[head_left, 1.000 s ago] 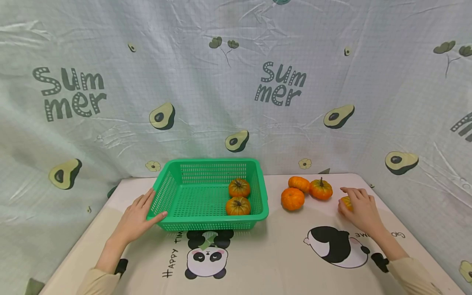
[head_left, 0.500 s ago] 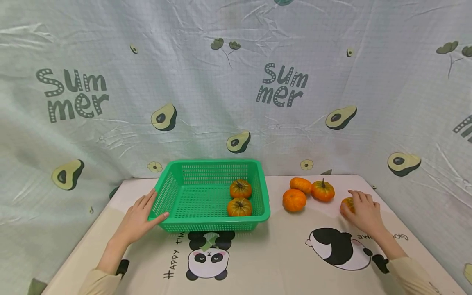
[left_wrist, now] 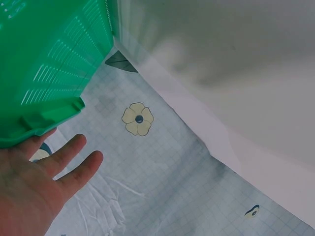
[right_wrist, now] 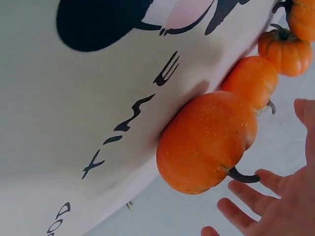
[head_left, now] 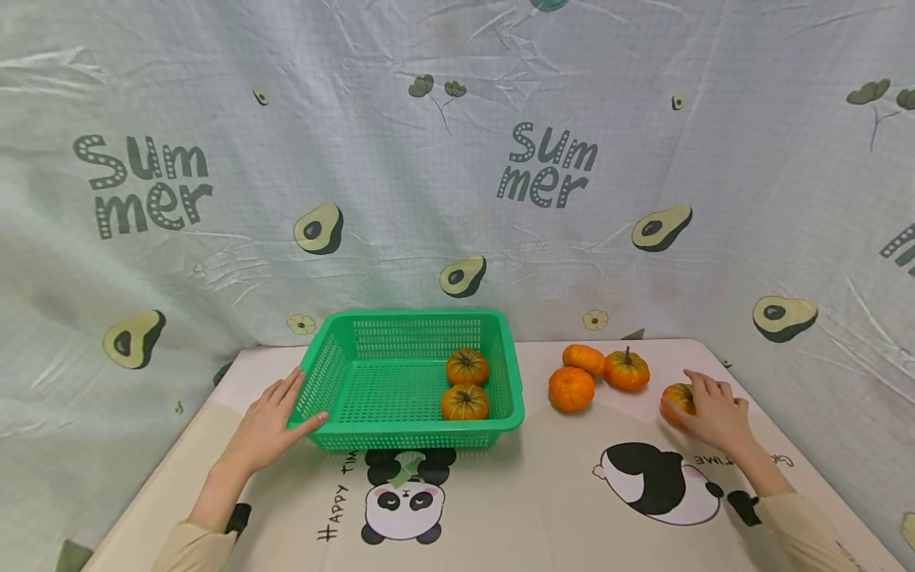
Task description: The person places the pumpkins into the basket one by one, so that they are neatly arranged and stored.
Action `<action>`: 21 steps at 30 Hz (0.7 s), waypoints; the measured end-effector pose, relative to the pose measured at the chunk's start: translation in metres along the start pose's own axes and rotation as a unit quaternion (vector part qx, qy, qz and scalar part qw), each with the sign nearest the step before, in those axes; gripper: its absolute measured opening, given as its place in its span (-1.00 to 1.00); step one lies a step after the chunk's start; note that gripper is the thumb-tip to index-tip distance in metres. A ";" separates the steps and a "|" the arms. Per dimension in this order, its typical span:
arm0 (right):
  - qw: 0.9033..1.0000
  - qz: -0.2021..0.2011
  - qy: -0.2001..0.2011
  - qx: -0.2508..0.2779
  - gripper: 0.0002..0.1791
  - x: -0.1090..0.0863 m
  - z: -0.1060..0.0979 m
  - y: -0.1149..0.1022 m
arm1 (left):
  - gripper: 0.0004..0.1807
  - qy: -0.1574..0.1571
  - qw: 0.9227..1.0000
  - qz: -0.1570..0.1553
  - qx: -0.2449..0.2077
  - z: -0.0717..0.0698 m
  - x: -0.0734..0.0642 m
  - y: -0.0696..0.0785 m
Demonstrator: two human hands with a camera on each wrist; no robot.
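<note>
A green plastic basket (head_left: 418,427) stands left of centre in the head view, with two small orange-green pumpkins (head_left: 465,402) inside at its right. My left hand (head_left: 263,425) rests against the basket's left front corner, its thumb along the front rim. In the left wrist view its straight fingers (left_wrist: 74,174) lie by the rim. A ribbed orange pumpkin (head_left: 677,403) sits at the table's right, partly hidden by my right hand (head_left: 717,413). Seen from the right wrist, that hand's spread fingers (right_wrist: 241,211) are beside the stemmed pumpkin (right_wrist: 206,142), not curled round it.
Three more pumpkins sit together between basket and right hand: a round orange one (head_left: 571,389), another behind it (head_left: 583,359), and a greenish stemmed one (head_left: 627,370). A printed cloth (head_left: 386,199) hangs along the back and sides of the pale table (head_left: 543,492).
My right hand has shifted slightly right, baring more of the pumpkin beside it. The left hand stays at the basket's corner. The head view has shifted a little.
</note>
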State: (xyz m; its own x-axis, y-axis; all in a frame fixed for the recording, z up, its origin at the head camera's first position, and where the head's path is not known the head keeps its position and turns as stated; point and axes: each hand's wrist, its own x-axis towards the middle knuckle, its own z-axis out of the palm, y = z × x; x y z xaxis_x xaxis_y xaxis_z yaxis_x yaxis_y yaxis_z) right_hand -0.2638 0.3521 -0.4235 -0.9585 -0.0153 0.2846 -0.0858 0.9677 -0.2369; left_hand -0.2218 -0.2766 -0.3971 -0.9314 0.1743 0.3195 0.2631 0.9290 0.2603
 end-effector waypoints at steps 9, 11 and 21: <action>0.999 0.009 -0.036 -0.010 -0.17 0.001 0.005 0.001 | -0.09 -0.010 1.000 -0.007 0.003 0.002 0.000 -0.001; 0.999 0.008 -0.039 -0.012 -0.16 0.000 0.005 0.001 | -0.09 -0.009 1.000 -0.006 0.003 0.002 0.000 -0.001; 0.998 0.004 -0.053 -0.019 -0.16 0.000 0.008 0.006 | -0.09 -0.005 1.000 -0.004 0.004 -0.001 0.001 0.001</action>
State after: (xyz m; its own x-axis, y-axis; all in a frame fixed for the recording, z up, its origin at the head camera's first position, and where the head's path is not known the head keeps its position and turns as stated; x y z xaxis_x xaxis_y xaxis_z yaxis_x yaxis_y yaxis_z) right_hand -0.2669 0.3554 -0.4326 -0.9828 -0.0318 0.1821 -0.0692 0.9768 -0.2026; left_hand -0.2219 -0.2760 -0.3955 -0.9362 0.1696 0.3079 0.2532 0.9329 0.2562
